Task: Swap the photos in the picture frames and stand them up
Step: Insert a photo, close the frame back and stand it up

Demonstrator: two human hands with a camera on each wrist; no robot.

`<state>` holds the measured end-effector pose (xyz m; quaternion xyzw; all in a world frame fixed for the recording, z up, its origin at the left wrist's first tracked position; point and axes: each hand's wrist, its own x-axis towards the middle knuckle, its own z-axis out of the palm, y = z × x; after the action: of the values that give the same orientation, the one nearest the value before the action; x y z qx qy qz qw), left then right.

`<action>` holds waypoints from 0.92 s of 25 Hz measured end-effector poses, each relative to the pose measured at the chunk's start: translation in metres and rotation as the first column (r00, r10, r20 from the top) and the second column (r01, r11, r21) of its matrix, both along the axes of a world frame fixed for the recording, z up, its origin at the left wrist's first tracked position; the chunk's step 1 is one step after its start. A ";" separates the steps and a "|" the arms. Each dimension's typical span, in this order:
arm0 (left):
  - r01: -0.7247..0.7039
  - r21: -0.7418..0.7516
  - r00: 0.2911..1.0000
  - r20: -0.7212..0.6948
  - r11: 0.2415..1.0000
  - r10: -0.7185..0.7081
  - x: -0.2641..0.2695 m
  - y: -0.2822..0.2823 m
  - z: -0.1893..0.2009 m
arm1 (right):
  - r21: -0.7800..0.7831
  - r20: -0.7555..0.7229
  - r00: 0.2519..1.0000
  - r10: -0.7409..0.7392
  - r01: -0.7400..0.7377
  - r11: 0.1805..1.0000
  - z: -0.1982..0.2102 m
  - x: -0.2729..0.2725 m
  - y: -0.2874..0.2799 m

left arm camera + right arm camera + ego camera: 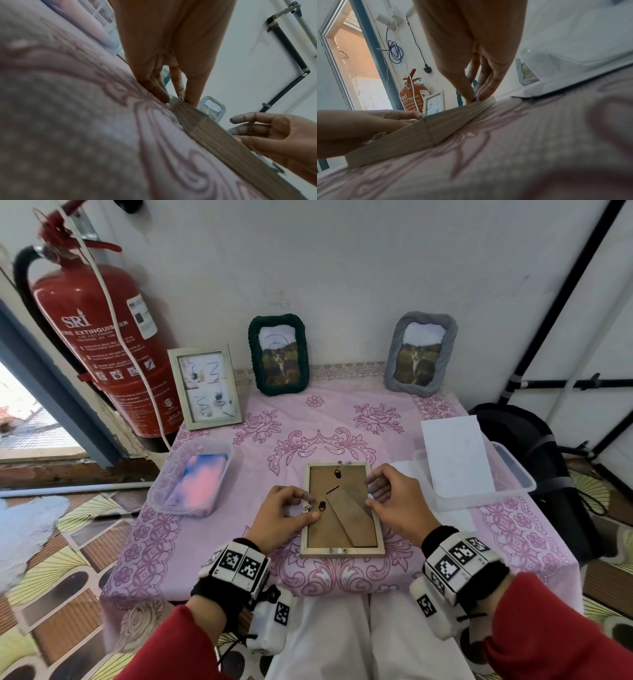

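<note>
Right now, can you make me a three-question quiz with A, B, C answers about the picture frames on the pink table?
1. Where is the wooden frame that shows its back?
A. Leaning on the wall
B. Flat on the tablecloth, between both hands
C. Inside a plastic tub

2. How many frames stand upright at the back?
A. One
B. Two
C. Three

3. What is the left hand doing?
A. Touching the lying frame's left edge with its fingertips
B. Holding a photo in the air
C. Resting on the fire extinguisher

Answers:
1 B, its brown backing faces up, and the right hand is at its other edge.
2 C, the pale frame, green frame and grey frame stand there.
3 A, its fingertips meet the frame's edge.
</note>
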<state>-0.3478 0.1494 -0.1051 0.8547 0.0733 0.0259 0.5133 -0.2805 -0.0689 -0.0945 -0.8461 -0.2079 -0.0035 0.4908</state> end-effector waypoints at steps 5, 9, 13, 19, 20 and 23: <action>0.011 0.014 1.000 0.008 1.000 -0.011 0.000 0.000 0.000 | -0.051 -0.009 0.993 0.120 -0.121 0.991 0.003 0.003 -0.002; 0.028 0.027 1.000 0.004 0.999 -0.028 -0.001 0.000 0.001 | -0.136 0.017 0.983 0.184 -0.180 0.974 0.004 0.005 -0.002; 0.035 -0.022 0.999 -0.011 0.999 -0.035 -0.003 0.002 0.003 | -0.149 0.036 0.986 0.161 -0.154 0.977 0.003 0.004 -0.009; 0.033 -0.032 0.999 -0.003 0.999 -0.033 -0.003 0.000 0.004 | -0.215 0.038 0.981 0.189 -0.176 0.960 0.004 0.006 -0.003; 0.033 -0.037 0.999 -0.006 0.999 -0.033 -0.002 0.000 0.004 | -0.211 0.030 0.979 0.202 -0.191 0.959 0.005 0.006 -0.003; 0.021 -0.059 1.000 -0.013 0.998 -0.022 -0.001 0.000 0.004 | -0.194 0.007 0.974 0.228 -0.222 0.955 0.008 0.006 -0.003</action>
<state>-0.3493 0.1490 -0.1014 0.8401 0.0683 0.0125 0.5380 -0.2741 -0.0724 -0.0865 -0.8601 -0.3096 0.0599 0.4010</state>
